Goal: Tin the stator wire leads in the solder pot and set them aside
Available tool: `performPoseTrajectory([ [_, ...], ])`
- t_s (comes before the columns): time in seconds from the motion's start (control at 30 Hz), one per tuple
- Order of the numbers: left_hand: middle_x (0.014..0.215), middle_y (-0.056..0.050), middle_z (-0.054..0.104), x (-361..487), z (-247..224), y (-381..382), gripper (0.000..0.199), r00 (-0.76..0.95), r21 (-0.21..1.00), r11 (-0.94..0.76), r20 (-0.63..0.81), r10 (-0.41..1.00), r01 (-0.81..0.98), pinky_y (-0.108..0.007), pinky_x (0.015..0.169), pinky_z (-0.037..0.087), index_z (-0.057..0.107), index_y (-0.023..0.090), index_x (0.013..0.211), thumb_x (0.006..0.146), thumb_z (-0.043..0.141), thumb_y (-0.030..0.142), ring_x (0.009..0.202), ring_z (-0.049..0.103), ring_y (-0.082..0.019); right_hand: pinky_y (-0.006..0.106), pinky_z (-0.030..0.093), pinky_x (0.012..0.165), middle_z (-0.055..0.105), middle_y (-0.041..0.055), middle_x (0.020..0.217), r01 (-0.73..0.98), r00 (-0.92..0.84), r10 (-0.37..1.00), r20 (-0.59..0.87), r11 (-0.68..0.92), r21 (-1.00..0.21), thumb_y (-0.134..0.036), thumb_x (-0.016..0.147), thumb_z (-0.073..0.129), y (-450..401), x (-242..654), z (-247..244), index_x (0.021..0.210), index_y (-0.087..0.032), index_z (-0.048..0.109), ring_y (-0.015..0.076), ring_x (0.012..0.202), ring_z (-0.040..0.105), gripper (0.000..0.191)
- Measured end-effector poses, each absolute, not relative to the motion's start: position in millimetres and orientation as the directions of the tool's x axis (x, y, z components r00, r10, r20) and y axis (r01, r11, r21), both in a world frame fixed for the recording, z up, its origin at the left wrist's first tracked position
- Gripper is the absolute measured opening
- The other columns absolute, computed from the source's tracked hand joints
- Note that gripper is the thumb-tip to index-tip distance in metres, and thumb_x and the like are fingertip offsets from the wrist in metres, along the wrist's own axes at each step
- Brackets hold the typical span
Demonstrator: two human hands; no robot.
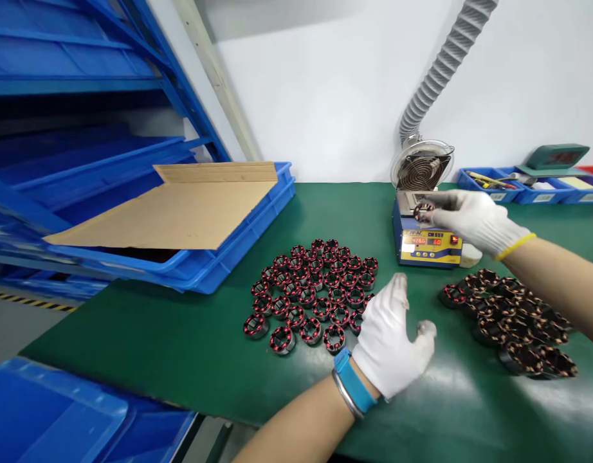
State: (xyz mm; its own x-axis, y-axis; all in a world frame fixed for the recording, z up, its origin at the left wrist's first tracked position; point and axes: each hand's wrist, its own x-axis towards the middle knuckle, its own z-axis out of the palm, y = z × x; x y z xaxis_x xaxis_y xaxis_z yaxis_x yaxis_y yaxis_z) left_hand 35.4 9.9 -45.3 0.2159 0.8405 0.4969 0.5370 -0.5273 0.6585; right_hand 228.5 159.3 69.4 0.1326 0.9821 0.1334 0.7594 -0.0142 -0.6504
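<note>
My right hand [474, 218], in a white glove, pinches a small ring-shaped part [423, 211] at the top of a blue and yellow heating unit [429, 241] with red digits. My left hand [393, 334], also gloved, is spread with thumb and fingers apart and holds nothing. It is at the right edge of a group of black rings with red marks [306, 296]. Below my right forearm sits another group of rings, with copper-coloured marks [518, 321].
A round fan [422, 172] and grey hose [446, 64] rise behind the unit. Blue bins [542, 193] line the back right. Cardboard [181, 206] lies on a blue crate [233, 247] at left, beside blue racks [74, 83]. The tabletop [181, 347] is green.
</note>
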Motion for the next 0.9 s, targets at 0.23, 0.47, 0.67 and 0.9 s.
performPoseTrajectory([
  [0.23, 0.154, -0.021, 0.041, 36.6, -44.8, 6.3, 0.078, 0.321, 0.374, -0.492, 0.433, 0.842, 0.786, -0.058, 0.122, 0.033, 0.030, 0.004, 0.154, 0.089, 0.058, 0.037, 0.143, 0.038, -0.036, 0.032, 0.045, 0.088, 0.072, 0.0094, 0.106, 0.892, 0.308, 0.903, 0.300, -0.164, -0.420, -0.041, 0.082, 0.068, 232.5, 259.5, 82.9, 0.127, -0.022, 0.071, 0.0196, 0.094, 0.062, 0.049],
  [0.47, 0.158, -0.020, 0.037, 34.3, -40.6, 5.0, 0.078, 0.373, 0.360, -0.481, 0.331, 0.867, 0.800, -0.061, 0.122, 0.028, 0.030, 0.008, 0.156, 0.092, 0.056, 0.043, 0.144, 0.034, -0.038, 0.031, 0.040, 0.084, 0.070, 0.0121, 0.115, 0.919, 0.241, 0.929, 0.279, -0.127, -0.372, -0.050, 0.087, 0.061, 244.5, 261.9, 69.9, 0.131, -0.018, 0.068, 0.0175, 0.094, 0.059, 0.055],
  [0.67, 0.155, -0.020, 0.040, 30.5, -33.4, 5.3, 0.074, 0.309, 0.352, -0.417, 0.323, 0.894, 0.838, -0.060, 0.121, 0.029, 0.036, 0.010, 0.154, 0.091, 0.058, 0.042, 0.141, 0.038, -0.038, 0.029, 0.037, 0.084, 0.067, 0.0164, 0.121, 0.933, 0.204, 0.947, 0.250, -0.111, -0.342, -0.051, 0.090, 0.059, 245.9, 261.7, 64.0, 0.133, -0.012, 0.065, 0.0168, 0.094, 0.057, 0.058],
  [0.9, 0.152, -0.021, 0.043, 30.7, -32.8, 4.0, 0.069, 0.310, 0.331, -0.413, 0.323, 0.894, 0.848, -0.062, 0.119, 0.031, 0.044, 0.009, 0.147, 0.090, 0.059, 0.044, 0.139, 0.040, -0.039, 0.030, 0.036, 0.082, 0.069, 0.0134, 0.116, 0.928, 0.214, 0.945, 0.246, -0.118, -0.354, -0.052, 0.088, 0.059, 247.0, 264.1, 66.9, 0.130, -0.015, 0.067, 0.0147, 0.088, 0.055, 0.057],
])
